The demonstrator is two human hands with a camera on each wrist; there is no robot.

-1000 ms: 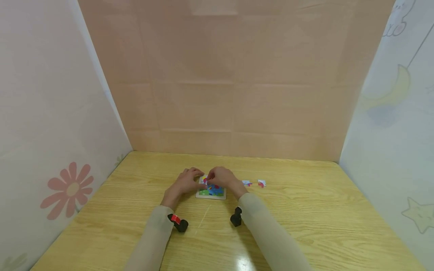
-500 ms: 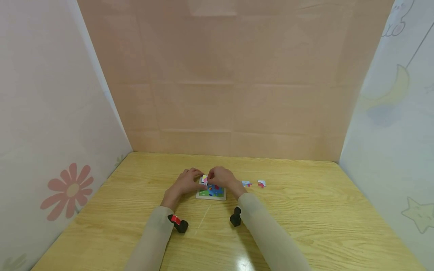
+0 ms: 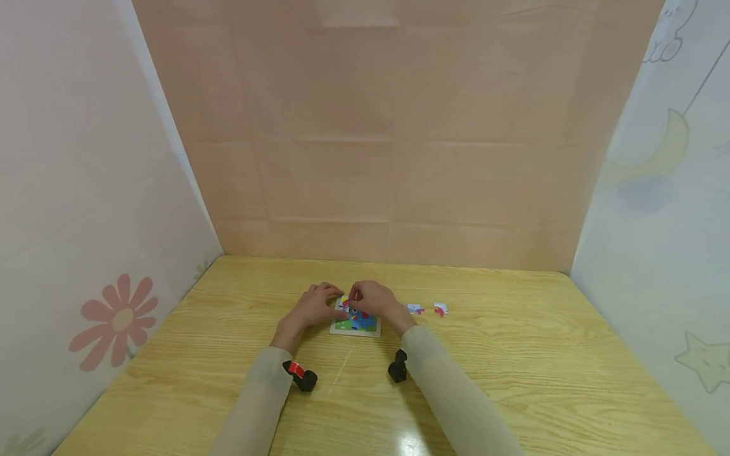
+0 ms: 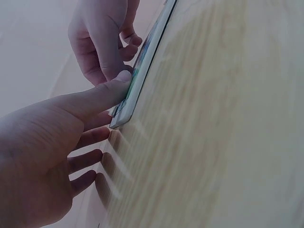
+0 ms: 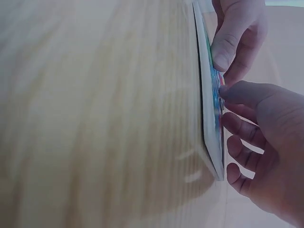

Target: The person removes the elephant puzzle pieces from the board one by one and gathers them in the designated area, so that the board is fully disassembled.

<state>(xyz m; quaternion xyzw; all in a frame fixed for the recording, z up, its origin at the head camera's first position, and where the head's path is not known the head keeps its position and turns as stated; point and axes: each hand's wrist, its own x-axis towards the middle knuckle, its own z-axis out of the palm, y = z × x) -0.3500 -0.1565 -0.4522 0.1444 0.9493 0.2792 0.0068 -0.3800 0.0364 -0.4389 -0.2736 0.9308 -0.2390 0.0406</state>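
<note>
A small jigsaw puzzle board [image 3: 356,333] with a pale rim lies on the wooden table, its picture blue and green. My left hand [image 3: 312,306] is at its left side; in the left wrist view the thumb [image 4: 116,85] rests on the board's face and the other fingers extend beside the edge. My right hand [image 3: 373,297] reaches over the board's upper part and pinches a puzzle piece [image 3: 345,302] with yellow and pink on it between thumb and index finger. Its remaining fingers, seen in the right wrist view, bend loosely near the board [image 5: 213,137]. The hands partly hide the piece.
To the right of the board lie two loose puzzle pieces, a light blue one [image 3: 414,309] and a pink and white one [image 3: 440,308]. A tan backdrop [image 3: 393,158] rises behind the table [image 3: 513,354], with pale printed walls on both sides.
The puzzle piece in my right fingers tips up, showing more of its face, then settles lower over the board's upper left. Both hands stay almost in place.
</note>
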